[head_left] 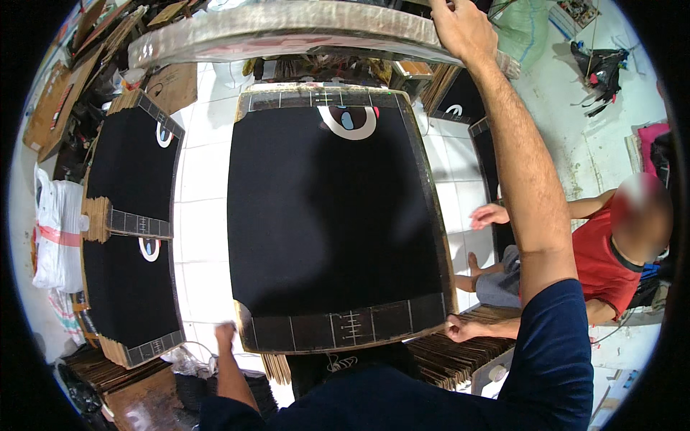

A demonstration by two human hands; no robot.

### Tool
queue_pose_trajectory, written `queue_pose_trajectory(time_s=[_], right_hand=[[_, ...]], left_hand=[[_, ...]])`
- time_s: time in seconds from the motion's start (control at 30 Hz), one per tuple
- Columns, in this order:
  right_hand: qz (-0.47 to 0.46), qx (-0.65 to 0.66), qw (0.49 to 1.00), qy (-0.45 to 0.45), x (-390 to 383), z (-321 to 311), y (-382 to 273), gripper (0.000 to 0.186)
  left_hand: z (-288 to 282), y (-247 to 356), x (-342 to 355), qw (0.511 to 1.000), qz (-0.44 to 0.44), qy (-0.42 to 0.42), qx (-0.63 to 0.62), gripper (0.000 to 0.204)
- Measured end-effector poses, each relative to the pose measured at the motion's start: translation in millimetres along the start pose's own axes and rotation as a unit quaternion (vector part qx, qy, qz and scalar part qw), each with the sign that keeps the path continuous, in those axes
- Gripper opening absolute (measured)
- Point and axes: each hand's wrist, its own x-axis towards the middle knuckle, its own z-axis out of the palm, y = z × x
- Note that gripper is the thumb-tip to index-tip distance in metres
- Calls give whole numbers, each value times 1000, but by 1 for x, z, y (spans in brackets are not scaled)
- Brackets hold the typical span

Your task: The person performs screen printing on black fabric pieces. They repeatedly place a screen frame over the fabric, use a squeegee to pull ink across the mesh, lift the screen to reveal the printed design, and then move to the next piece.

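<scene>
A long frame [302,32] with a worn, tape-wrapped edge is raised on its side across the far end of the board; it looks like a screen-printing frame. My right hand [467,32] is closed on this frame near its right end, with the arm stretched far forward. Below lies a board covered with black fabric [280,208], bordered by dark strips with white marks. A white, blue and red eye-like print [352,122] shows at the fabric's far edge. My left hand [225,334] is closed beside the board's near left corner; what its fingers hold, if anything, is hidden.
Further black-fabric boards [129,165] stand at the left, and more at the right. A person in a red top [596,251] sits at the right, one hand [463,328] at the board's near right corner. Stacked cardboard [460,352] lies below; a white sack [57,230] is far left.
</scene>
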Motion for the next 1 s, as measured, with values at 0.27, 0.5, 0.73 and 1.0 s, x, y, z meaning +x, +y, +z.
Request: queue_pose_trajectory(time_s=[0.27,0.5,0.73,1.0], right_hand=[[-1,-17,998,-59,48,0,6,61],[1,-78,994,-79,62,14,26,74],[22,-82,994,-66,51,8,15,72],[-12,-38,999,-38,47,-4,0,62]], left_hand=[[143,-49,-117,871,11,68,-486,33],[153,-47,-114,958,-2,228,-176,38],[72,-33,-66,920,2,391,14,35],[-251,-24,-146,849,-106,490,166,41]])
